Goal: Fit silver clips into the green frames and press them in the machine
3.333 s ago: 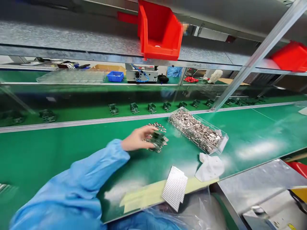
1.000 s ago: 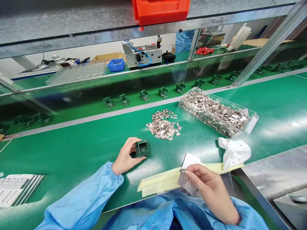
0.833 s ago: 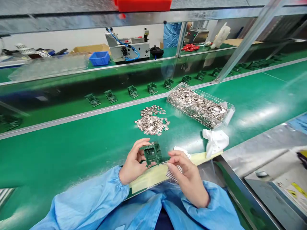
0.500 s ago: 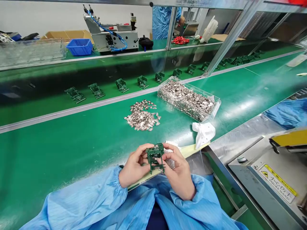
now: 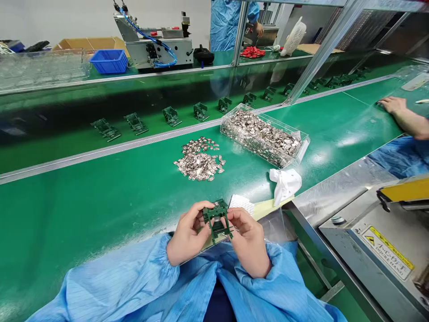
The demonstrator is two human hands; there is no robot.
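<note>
Between my two hands, close to the table's front edge, is a green circuit board assembly (image 5: pixel 217 214) with a frame-like shape. My left hand (image 5: pixel 190 235) grips its left side, thumb in front and fingers behind. On the right side my right hand (image 5: pixel 247 241) is closed on it with thumb and fingertips. Just behind it lies a white sheet with fine rows (image 5: pixel 241 204). Farther off is a loose pile of small silvery metal pieces (image 5: pixel 199 165). A clear plastic tray (image 5: pixel 304 151) full of similar pieces stands to the right of that pile.
Several green board assemblies (image 5: pixel 171 116) stand in a row on the belt (image 5: pixel 70 154) behind a metal rail. A crumpled white cloth (image 5: pixel 285 183) lies at right. A co-worker's hand (image 5: pixel 393 105) rests on the far right. A machine with a warning label (image 5: pixel 385 252) stands at lower right.
A co-worker's hand and forearm have come into view at the far right. My right fingers have shifted slightly down on the board assembly, showing more of the white sheet.
</note>
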